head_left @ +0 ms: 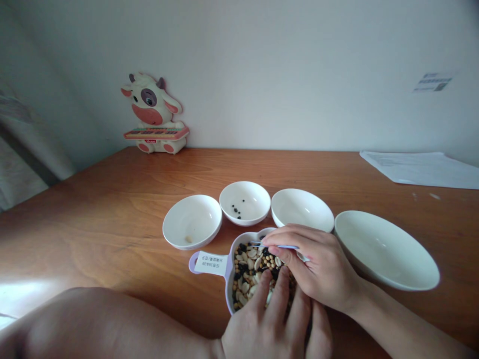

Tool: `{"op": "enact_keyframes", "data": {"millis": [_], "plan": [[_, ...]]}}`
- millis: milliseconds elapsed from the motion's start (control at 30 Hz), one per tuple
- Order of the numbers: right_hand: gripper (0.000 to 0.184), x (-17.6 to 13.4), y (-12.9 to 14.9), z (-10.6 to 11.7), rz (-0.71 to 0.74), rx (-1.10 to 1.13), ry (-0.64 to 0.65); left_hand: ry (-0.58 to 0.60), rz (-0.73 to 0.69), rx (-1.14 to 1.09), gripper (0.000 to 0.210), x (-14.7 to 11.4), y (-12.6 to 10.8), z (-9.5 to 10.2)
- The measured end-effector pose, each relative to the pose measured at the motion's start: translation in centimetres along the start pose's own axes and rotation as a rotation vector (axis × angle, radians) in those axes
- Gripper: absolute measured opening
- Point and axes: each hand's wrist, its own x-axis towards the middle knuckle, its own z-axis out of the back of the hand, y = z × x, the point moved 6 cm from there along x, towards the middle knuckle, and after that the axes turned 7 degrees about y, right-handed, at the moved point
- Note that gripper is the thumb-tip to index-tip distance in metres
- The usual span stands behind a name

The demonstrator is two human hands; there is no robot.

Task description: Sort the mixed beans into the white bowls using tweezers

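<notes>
Lilac tray (228, 279) of beans (267, 262) and peanuts (251, 253) on a wooden table (112, 199) — the right hand (325, 264) pinches tweezers (287, 247) above it; the left hand (277, 319) lies open over the mix. Beyond — white bowls (192, 217), one holding black beans (235, 210).

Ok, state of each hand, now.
Left hand: open, spread over the nuts and beans in the purple dish; nothing visibly held.
Right hand: closed, holding tweezers over the same dish.
</notes>
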Motion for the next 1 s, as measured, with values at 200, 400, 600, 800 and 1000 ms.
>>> {"op": "enact_keyframes", "data": {"millis": [200, 400, 600, 800, 1000], "plan": [[0.017, 0.0, -0.1, -0.1, 0.000, 0.009, 0.010, -0.020, 0.024, -0.011, 0.023, 0.1, 0.1, 0.2], [0.017, 0.0, -0.1, -0.1, 0.013, 0.014, 0.009, 0.032, -0.013, 0.025, 0.025, -0.4, -0.2, -0.4], [0.017, -0.2, 0.2, 0.2, 0.026, 0.007, -0.028, 0.010, -0.011, 0.005, 0.024, -0.2, 0.0, -0.1], [0.019, -0.7, 0.5, 1.3, 0.025, -0.083, -0.185, -0.083, 0.047, -0.019, 0.023, 0.0, 0.3, 0.4], [0.024, -1.0, -0.5, 1.4, -0.064, -0.092, -0.251, -0.080, 0.067, -0.038, 0.023, 0.2, 0.3, 0.4]]}}
